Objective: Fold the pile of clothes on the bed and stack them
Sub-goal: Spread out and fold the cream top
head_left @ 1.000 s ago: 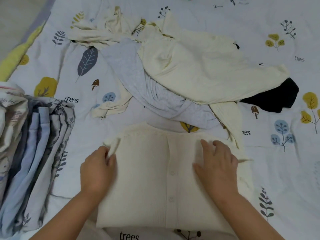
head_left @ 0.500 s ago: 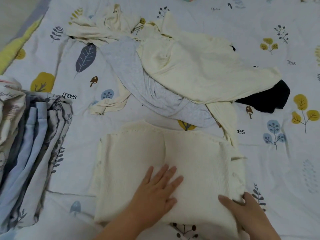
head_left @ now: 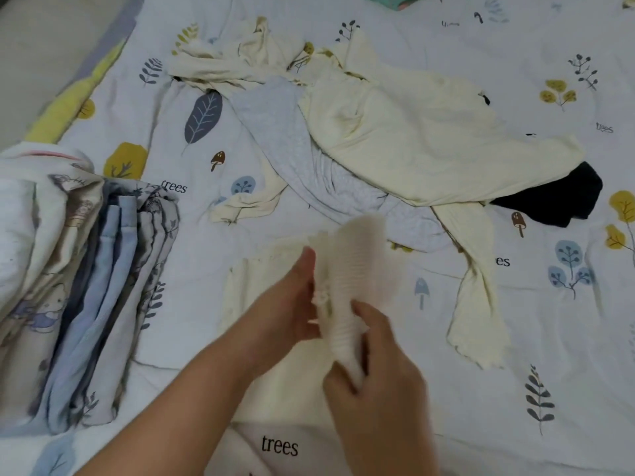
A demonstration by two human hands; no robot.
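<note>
A cream knitted cardigan (head_left: 360, 255) lies in front of me on the bed, its right half lifted and swung over toward the left, blurred by motion. My right hand (head_left: 371, 383) grips the raised edge of the cardigan from below. With its fingers straight, my left hand (head_left: 292, 300) lies against the standing fold. Beyond the cardigan lies the unfolded pile: a pale yellow top (head_left: 429, 132), a light grey garment (head_left: 302, 166), cream pieces (head_left: 233, 63) and a black garment (head_left: 556, 197).
A stack of folded clothes (head_left: 86, 286) in blue, grey and printed fabric stands at the left. The printed white bedsheet (head_left: 549, 338) covers the bed. The bed's edge (head_left: 68, 97) runs along the upper left. Something green (head_left: 388, 1) shows at the top edge.
The right hand has lifted the cardigan's right side and swung it leftward. The left hand went from lying flat on the cardigan's middle to standing against the rising fold.
</note>
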